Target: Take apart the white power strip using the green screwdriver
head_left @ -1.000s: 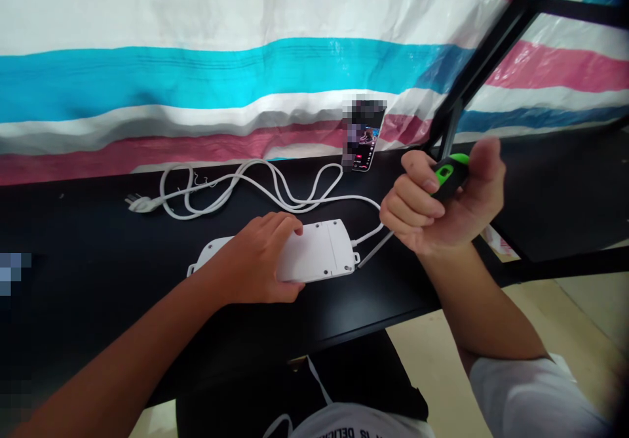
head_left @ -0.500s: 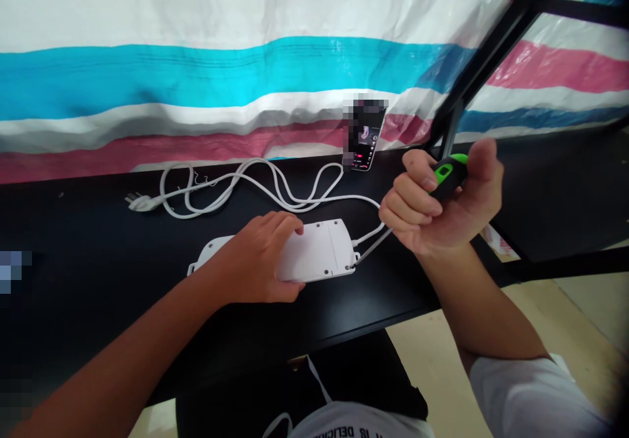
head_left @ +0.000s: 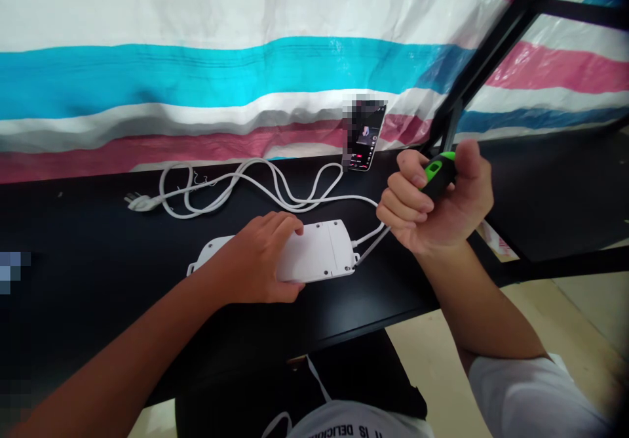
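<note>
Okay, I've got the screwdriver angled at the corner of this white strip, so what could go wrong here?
The screwdriver slants in low at the corner screw, so its tip might slip and scratch the strip. Only the left hand steadies the strip, which could twist. The cord runs close by and might snag.

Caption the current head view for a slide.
Left hand steadies white power strip; right hand holds green-and-black screwdriver near its corner.

Tabletop (head_left: 113, 248) — black, smooth, faintly glossy.
</note>
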A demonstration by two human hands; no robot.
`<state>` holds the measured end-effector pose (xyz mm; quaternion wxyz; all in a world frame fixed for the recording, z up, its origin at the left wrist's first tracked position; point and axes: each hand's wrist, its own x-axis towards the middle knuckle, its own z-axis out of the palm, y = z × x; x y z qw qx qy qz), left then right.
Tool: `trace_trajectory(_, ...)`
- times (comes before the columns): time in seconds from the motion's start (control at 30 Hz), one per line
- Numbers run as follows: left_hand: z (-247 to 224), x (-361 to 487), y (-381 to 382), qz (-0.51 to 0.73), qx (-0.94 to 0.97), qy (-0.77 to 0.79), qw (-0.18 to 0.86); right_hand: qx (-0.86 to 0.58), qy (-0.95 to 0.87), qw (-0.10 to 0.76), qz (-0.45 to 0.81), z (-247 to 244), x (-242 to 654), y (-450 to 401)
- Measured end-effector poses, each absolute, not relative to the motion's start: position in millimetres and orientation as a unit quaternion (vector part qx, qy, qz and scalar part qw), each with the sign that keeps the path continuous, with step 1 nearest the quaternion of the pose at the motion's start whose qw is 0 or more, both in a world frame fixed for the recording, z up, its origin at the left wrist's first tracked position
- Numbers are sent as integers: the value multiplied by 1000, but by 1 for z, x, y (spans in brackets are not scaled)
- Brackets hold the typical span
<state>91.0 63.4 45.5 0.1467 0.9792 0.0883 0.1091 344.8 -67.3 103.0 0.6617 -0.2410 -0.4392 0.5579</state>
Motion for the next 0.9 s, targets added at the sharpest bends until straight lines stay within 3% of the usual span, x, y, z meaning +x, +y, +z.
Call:
trace_trajectory(0.27, 47, 90, 63, 112, 978, 92, 147, -300, -429, 642, 560, 107, 348, -69)
trace_trajectory(0.57, 45, 90, 62, 108, 981, 77, 144, -312, -406, 795, 327, 112, 341, -75)
trace_trajectory(0.9, 45, 93, 54, 106, 984, 67, 125, -276, -476, 777, 308, 96, 333, -63)
